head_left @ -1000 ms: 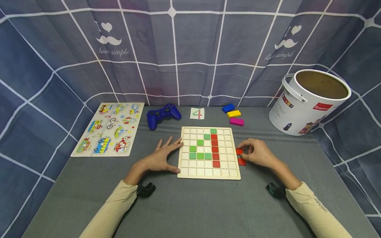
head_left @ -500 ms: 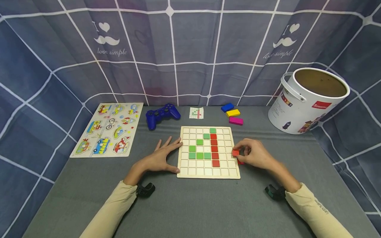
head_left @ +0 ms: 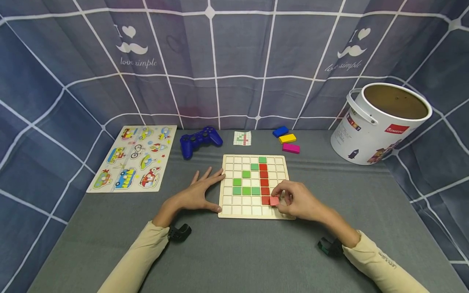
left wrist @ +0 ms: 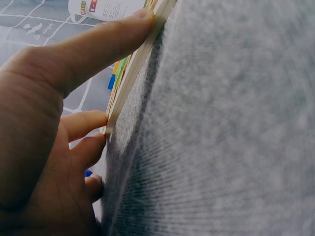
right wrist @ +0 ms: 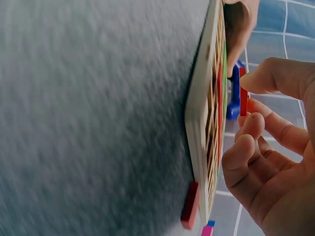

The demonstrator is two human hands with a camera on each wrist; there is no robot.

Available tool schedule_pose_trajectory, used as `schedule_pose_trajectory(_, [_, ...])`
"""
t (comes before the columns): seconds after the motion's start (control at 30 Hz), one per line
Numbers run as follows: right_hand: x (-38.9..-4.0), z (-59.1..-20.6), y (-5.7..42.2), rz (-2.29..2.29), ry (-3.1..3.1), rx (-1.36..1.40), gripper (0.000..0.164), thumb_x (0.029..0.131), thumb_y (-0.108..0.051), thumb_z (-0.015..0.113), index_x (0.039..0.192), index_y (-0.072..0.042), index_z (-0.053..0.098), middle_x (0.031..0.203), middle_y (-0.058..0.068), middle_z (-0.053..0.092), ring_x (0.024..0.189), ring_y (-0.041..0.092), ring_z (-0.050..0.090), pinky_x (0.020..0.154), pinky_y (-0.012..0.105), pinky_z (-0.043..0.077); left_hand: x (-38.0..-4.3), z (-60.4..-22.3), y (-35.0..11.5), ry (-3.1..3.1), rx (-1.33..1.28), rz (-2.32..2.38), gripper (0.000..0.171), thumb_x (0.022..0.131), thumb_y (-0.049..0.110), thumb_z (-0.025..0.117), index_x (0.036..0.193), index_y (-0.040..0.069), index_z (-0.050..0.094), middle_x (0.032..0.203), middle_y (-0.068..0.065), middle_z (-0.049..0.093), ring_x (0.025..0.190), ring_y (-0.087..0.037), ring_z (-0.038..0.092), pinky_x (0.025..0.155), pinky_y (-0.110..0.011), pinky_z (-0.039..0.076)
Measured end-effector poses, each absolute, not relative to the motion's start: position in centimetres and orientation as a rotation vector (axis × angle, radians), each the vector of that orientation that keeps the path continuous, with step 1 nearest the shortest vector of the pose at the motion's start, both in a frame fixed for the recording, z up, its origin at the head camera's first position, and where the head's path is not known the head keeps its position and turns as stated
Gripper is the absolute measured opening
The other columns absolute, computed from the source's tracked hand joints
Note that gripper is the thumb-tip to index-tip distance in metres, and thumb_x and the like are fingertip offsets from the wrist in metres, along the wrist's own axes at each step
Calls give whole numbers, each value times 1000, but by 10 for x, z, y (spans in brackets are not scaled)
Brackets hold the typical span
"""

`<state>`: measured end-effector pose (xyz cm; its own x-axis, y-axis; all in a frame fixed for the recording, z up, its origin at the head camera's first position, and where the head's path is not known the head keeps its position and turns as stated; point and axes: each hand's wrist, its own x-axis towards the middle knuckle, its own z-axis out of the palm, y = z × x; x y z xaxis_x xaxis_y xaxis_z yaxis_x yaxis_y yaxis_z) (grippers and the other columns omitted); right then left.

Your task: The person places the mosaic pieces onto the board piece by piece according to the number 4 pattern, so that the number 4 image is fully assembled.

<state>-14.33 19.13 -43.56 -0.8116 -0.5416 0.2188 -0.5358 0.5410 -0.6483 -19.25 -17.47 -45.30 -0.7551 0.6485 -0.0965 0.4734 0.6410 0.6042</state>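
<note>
A square wooden grid board (head_left: 238, 209) lies on the grey cloth, with several green tiles (head_left: 246, 191) in a stepped line and row and a column of several red tiles (head_left: 264, 182) in its cells. My left hand (head_left: 194, 198) lies at its left side, fingers spread, fingertips and thumb touching the edge. Over the lower right of the board, my right hand (head_left: 300, 199) pinches a loose red tile (right wrist: 243, 91) between thumb and fingers; the right wrist view shows it held above the surface. Another red tile (right wrist: 190, 205) lies beside the board's right edge, hidden by my hand in the head view.
Behind the board lie a small pattern card (head_left: 242, 138) and blue (head_left: 280, 132), yellow (head_left: 287, 138) and magenta (head_left: 291, 148) blocks. A blue game controller (head_left: 201, 141) and a vehicle picture board (head_left: 133, 158) are at left. A white bucket (head_left: 366, 138) stands back right.
My right hand has lifted a red tile from the cloth at the board's right and carried it left over the board, beside the red column's bottom. The left hand stays put.
</note>
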Motion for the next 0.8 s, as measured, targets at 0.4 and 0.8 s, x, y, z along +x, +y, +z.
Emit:
schedule_pose_trajectory(0.4, [-136,-446,179,-1066,2745,-1147,26,72,-4,83,93,-15,72,79,-6,61,56,4,50,52,21,42,-193,-454,-175,2564,900,811,111,72,53,86,160,21,27,167,3,9,152,-30,-7,114,-59,-15])
schedule_pose_trajectory(0.8, [-135,-444,175,-1015,2747,-1181,24,75,-6,84,94,-20,76,75,-7,57,58,5,49,55,21,40,-193,-454,-175,2567,904,806,111,72,53,87,160,21,27,167,4,9,152,-31,-7,114,-59,-15])
